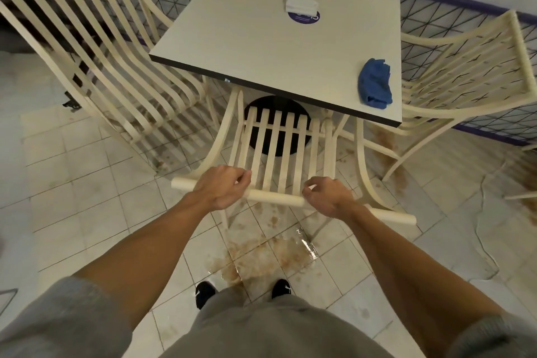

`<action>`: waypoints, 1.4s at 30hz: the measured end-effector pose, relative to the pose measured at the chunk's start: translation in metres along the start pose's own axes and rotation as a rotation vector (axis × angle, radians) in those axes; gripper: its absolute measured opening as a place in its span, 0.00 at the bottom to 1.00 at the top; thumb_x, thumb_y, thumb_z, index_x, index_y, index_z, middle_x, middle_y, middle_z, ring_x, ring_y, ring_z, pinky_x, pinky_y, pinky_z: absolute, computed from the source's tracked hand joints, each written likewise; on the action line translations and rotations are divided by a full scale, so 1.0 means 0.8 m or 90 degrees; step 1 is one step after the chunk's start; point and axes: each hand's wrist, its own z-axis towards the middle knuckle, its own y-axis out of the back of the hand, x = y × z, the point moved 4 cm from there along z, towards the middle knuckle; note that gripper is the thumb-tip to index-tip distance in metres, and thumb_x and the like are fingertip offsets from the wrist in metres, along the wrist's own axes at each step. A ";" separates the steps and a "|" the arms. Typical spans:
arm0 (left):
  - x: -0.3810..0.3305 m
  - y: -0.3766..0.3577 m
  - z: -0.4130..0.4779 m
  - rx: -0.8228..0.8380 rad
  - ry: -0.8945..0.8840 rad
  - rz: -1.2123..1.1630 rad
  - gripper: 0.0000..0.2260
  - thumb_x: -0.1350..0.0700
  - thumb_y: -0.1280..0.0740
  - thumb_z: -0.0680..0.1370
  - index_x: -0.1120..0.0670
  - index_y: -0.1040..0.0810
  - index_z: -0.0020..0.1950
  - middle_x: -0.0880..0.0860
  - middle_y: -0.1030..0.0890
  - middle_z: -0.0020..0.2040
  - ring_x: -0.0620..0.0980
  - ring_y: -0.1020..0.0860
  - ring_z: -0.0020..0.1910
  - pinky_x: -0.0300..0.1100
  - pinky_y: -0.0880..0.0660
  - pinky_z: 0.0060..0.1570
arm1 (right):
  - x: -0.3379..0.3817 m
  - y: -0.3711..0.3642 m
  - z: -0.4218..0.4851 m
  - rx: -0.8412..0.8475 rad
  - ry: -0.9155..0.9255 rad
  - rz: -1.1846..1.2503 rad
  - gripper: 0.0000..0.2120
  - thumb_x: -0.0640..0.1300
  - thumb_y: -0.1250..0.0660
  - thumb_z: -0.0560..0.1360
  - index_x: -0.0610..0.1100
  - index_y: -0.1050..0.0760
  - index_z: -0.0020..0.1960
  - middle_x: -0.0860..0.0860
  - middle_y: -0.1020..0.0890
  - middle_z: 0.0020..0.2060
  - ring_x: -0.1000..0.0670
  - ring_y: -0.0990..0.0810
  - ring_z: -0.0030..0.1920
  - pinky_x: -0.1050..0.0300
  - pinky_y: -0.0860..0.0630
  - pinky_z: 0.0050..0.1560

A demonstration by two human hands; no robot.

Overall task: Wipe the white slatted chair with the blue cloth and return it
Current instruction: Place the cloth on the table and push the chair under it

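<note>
The white slatted chair (276,197) stands at centre frame, its seat tucked under the near edge of the table (261,46). The chair consists of flat, cream-white slats joined to a round top rail.

The left hand (223,186) grips the top rail left of centre, fingers curled over it and close together. The right hand (328,197) grips the same rail further right, fingers also curled round it.

The blue cloth (374,84) lies crumpled on the table near its lower right corner, apart from both hands. The tabletop is square, smooth and pale, with a dark edge band. A small white block (300,4) sits toward the far side, against a round purple sticker (305,19); whether it is a holder cannot be told.

Two more slatted chairs stand at upper left (139,113) and at right (523,52). The tiled floor (72,183) carries brown stains and a glossy wet patch (261,253) below the held chair.
</note>
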 end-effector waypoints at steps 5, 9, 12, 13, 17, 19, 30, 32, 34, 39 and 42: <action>0.040 0.070 -0.021 -0.022 0.039 -0.123 0.15 0.54 0.38 0.82 0.51 0.26 0.68 0.46 0.22 0.55 0.49 0.24 0.57 0.43 0.28 0.53 | 0.070 0.021 0.001 0.031 0.100 0.137 0.14 0.47 0.40 0.80 0.48 0.24 0.64 0.52 0.21 0.53 0.52 0.23 0.53 0.63 0.29 0.45; 0.075 0.133 -0.042 -0.067 0.050 -0.079 0.18 0.55 0.36 0.81 0.52 0.27 0.71 0.50 0.22 0.64 0.50 0.25 0.64 0.50 0.27 0.63 | 0.149 0.025 0.000 0.012 0.169 0.186 0.14 0.48 0.40 0.81 0.50 0.24 0.64 0.54 0.22 0.56 0.54 0.24 0.54 0.67 0.29 0.45; 0.108 0.164 -0.062 -0.073 0.056 -0.043 0.18 0.54 0.36 0.80 0.51 0.26 0.70 0.50 0.22 0.64 0.52 0.23 0.60 0.51 0.27 0.63 | 0.211 0.012 0.001 0.010 0.210 0.199 0.13 0.47 0.39 0.80 0.51 0.23 0.62 0.55 0.21 0.54 0.56 0.23 0.51 0.70 0.30 0.44; 0.121 0.172 -0.070 -0.074 0.054 -0.028 0.18 0.54 0.36 0.80 0.51 0.26 0.70 0.50 0.22 0.65 0.53 0.23 0.59 0.52 0.26 0.62 | 0.231 0.004 0.002 0.013 0.222 0.197 0.13 0.47 0.39 0.80 0.50 0.23 0.62 0.56 0.21 0.54 0.56 0.23 0.50 0.72 0.31 0.42; 0.181 0.196 -0.098 -0.079 0.058 0.044 0.19 0.52 0.33 0.78 0.51 0.26 0.69 0.53 0.23 0.66 0.54 0.26 0.63 0.47 0.29 0.61 | 0.306 -0.032 0.007 0.036 0.259 0.181 0.14 0.45 0.38 0.80 0.47 0.22 0.64 0.52 0.20 0.58 0.53 0.23 0.57 0.65 0.29 0.54; 0.213 0.206 -0.114 -0.067 0.085 0.062 0.20 0.50 0.34 0.78 0.48 0.28 0.70 0.52 0.25 0.68 0.55 0.27 0.63 0.47 0.30 0.59 | 0.342 -0.048 0.009 0.045 0.276 0.182 0.13 0.44 0.38 0.80 0.46 0.22 0.63 0.51 0.20 0.59 0.53 0.24 0.59 0.64 0.31 0.57; 0.360 0.293 -0.126 -0.062 0.196 0.138 0.24 0.47 0.35 0.79 0.46 0.35 0.75 0.52 0.33 0.74 0.58 0.32 0.68 0.55 0.33 0.64 | 0.522 -0.093 0.069 0.141 0.325 0.179 0.15 0.44 0.38 0.80 0.47 0.25 0.66 0.50 0.23 0.64 0.50 0.25 0.63 0.57 0.27 0.63; 0.390 0.312 -0.119 -0.059 0.209 0.152 0.25 0.46 0.36 0.79 0.46 0.36 0.75 0.52 0.34 0.75 0.58 0.33 0.69 0.55 0.34 0.66 | 0.554 -0.099 0.090 0.145 0.334 0.179 0.16 0.45 0.37 0.80 0.47 0.26 0.67 0.50 0.23 0.64 0.50 0.24 0.62 0.55 0.26 0.63; 0.423 0.335 -0.104 -0.061 0.219 0.173 0.26 0.46 0.36 0.79 0.46 0.37 0.76 0.51 0.35 0.76 0.58 0.34 0.70 0.55 0.34 0.68 | 0.591 -0.105 0.115 0.139 0.342 0.183 0.16 0.45 0.37 0.80 0.49 0.26 0.67 0.51 0.23 0.62 0.50 0.23 0.60 0.54 0.24 0.62; 0.507 0.397 -0.038 -0.065 0.229 0.211 0.26 0.45 0.37 0.80 0.46 0.38 0.77 0.51 0.36 0.76 0.58 0.36 0.72 0.55 0.36 0.69 | 0.687 -0.108 0.200 0.101 0.338 0.198 0.16 0.47 0.38 0.80 0.51 0.27 0.68 0.52 0.23 0.62 0.53 0.24 0.55 0.71 0.29 0.44; 0.553 0.427 0.006 -0.033 0.210 0.222 0.26 0.44 0.38 0.80 0.46 0.39 0.77 0.51 0.36 0.76 0.58 0.37 0.73 0.55 0.38 0.70 | 0.745 -0.102 0.248 0.091 0.317 0.201 0.17 0.46 0.38 0.80 0.48 0.28 0.68 0.49 0.22 0.63 0.50 0.23 0.60 0.63 0.26 0.53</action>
